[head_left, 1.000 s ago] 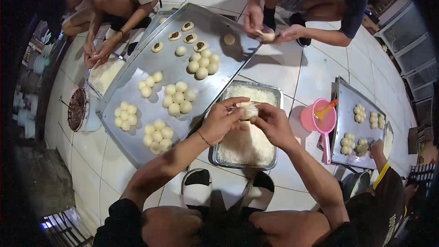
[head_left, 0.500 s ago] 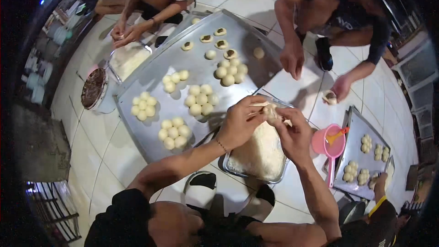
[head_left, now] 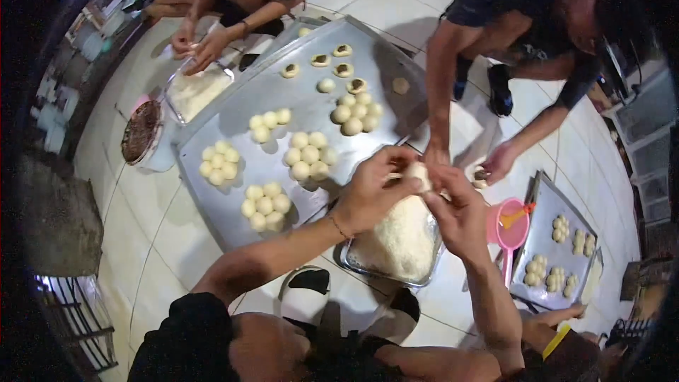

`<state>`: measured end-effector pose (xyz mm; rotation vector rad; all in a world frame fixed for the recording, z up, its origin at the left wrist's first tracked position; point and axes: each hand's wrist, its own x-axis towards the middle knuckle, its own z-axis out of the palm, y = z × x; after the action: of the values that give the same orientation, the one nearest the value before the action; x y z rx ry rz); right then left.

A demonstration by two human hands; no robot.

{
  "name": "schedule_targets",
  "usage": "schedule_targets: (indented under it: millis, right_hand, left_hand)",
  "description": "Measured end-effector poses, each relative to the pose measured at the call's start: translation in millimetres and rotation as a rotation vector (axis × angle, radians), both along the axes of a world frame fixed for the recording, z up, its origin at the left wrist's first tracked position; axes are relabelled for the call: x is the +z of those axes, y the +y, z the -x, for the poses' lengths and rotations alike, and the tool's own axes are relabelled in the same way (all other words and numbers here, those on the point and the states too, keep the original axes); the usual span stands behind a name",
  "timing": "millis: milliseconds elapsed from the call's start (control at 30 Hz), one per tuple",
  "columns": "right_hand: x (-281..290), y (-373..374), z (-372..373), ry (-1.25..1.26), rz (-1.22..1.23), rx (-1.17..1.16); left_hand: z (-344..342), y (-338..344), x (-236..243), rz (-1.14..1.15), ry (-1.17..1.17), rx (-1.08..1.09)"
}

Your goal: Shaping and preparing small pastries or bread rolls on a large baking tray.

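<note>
My left hand (head_left: pixel 375 191) and my right hand (head_left: pixel 456 209) meet at a small pale dough piece (head_left: pixel 418 175), gripped between their fingertips. Beneath them is a metal pan of white shreds (head_left: pixel 396 240). Left of that lies a big metal tray (head_left: pixel 219 205) holding clusters of smooth dough balls (head_left: pixel 264 205) and several flat discs with dark filling (head_left: pixel 320 59). A co-worker's hand (head_left: pixel 438 155) is just behind my fingers; that person's other hand (head_left: pixel 498 163) holds a dark-filled dough piece (head_left: pixel 481 178).
A second co-worker (head_left: pixel 240 14) crouches at upper left by another shred pan (head_left: pixel 198 92) and a tub of dark filling (head_left: pixel 141 131). A pink dipper with an orange brush (head_left: pixel 509 226) stands by a smaller tray (head_left: pixel 562 269). An arm (head_left: pixel 566 318) enters at lower right.
The view has shifted, with surroundings now further right in it. The upper-right co-worker has leaned in, one hand reaching behind my fingers, the other lower. My hands still hold dough.
</note>
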<state>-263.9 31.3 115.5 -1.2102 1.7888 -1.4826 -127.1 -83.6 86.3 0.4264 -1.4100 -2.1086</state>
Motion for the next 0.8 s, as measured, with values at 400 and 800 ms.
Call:
schedule_targets:
  millis: [400, 800]
  right_hand:
    - [4.7, -5.2, -3.7, -0.020, 0.009, 0.017]
    - [-14.5, -30.6, 6.5, -0.173, -0.157, 0.030]
  left_hand:
    - [-0.3, 13.0, -1.2, 0.053, -0.013, 0.126]
    - [6.2, -7.1, -28.8, -0.485, 0.053, -0.052]
